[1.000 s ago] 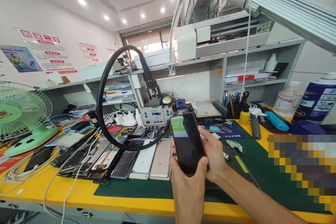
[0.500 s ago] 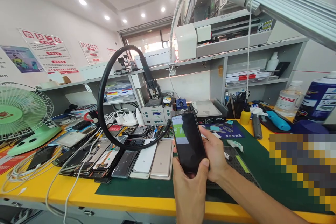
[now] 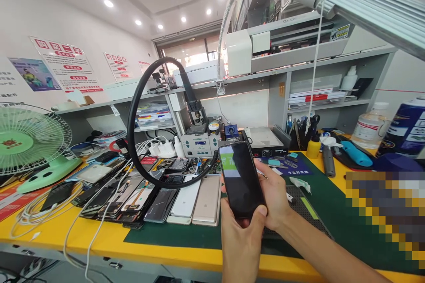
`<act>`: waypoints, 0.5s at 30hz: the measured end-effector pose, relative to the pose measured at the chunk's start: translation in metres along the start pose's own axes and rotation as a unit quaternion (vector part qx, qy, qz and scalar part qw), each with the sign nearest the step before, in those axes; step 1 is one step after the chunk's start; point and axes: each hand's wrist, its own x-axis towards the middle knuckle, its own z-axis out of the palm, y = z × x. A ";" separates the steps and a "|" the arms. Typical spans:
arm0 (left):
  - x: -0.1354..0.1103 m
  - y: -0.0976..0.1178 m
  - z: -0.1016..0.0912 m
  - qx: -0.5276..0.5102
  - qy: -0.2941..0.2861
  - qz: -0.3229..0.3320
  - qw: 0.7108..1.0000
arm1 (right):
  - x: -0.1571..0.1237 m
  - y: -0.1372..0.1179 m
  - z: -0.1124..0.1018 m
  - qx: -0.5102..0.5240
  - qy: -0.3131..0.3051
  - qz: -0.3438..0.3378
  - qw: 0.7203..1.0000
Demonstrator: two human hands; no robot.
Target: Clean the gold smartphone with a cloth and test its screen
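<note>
While left hand (image 3: 241, 241) hugs bottom of black phone (image 3: 245, 190), right hand (image 3: 276, 199) hugs its side; both closed on it. Gold phone (image 3: 206, 201) near, on green mat (image 3: 166, 236).

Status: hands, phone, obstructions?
Left hand, right hand: both gripping phone. Phone: above green mat, mostly dark. Black hose: loops left of phone.

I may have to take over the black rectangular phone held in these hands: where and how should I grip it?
Probably at the upper end of the black rectangular phone, coming from the far side, pinching its long edges. The left hand and right hand hold it lower down, leaving that narrow, straight-sided end uncovered.
</note>
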 end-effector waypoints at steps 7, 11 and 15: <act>0.008 0.017 -0.018 -0.025 -0.041 0.022 0.999 | -0.003 -0.006 -0.001 0.008 -0.026 -0.006 1.000; 0.015 0.028 -0.028 0.017 -0.021 0.058 0.998 | -0.004 -0.007 -0.001 0.010 -0.026 -0.008 1.000; 0.015 0.036 -0.032 0.072 -0.034 0.065 0.995 | -0.007 -0.007 -0.001 0.011 -0.042 -0.003 0.999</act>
